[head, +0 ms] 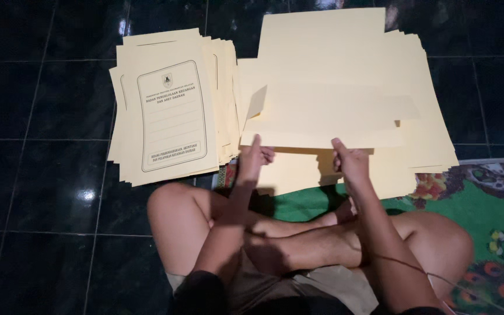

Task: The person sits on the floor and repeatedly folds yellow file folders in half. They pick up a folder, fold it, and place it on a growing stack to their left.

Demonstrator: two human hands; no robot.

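Bare crossed legs | left hand, right hand: each grip pinching smooth cream card sheet | glossy black tiles

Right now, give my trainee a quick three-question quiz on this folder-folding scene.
1. True or false: the printed stack lies to the left of the blank sheets.
2. Which hands pinch the near edge of the folded sheet? A) left only B) right only C) both
3. Fill in: the person sits cross-legged, partly on a green patterned ____.

Key:
1. True.
2. C: left hand and right hand each grip that edge.
3. Mat, on the dark tiled floor.
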